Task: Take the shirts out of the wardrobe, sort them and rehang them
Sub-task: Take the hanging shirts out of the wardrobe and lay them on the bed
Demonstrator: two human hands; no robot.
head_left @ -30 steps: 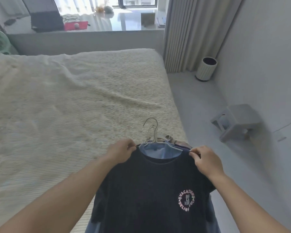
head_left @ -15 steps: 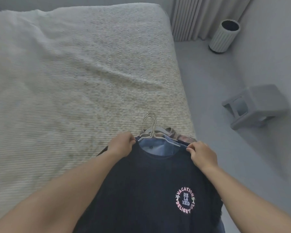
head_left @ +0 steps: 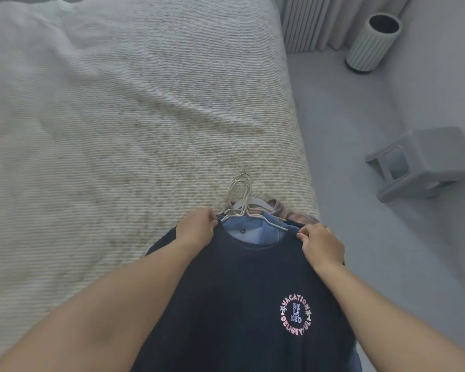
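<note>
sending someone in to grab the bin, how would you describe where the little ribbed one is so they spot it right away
Start at the bed and go to the far corner of the grey floor on its right, where the pleated curtain hangs. The ribbed bin stands upright there, beside the curtain. Unlike the boxy grey stool nearer along the wall, it is a pale, round cylinder with vertical ridges and a dark open top.

Bed (head_left: 118, 116) under a cream ribbed cover, a few shallow creases, fills the left of my view. At its near right corner lies a stack of shirts (head_left: 239, 304) on hangers (head_left: 242, 200), navy one on top, hooks toward the far end. Floor (head_left: 360, 157) to the right: grey, carrying a ribbed bin (head_left: 371, 44) and a stool (head_left: 424, 162).
</note>
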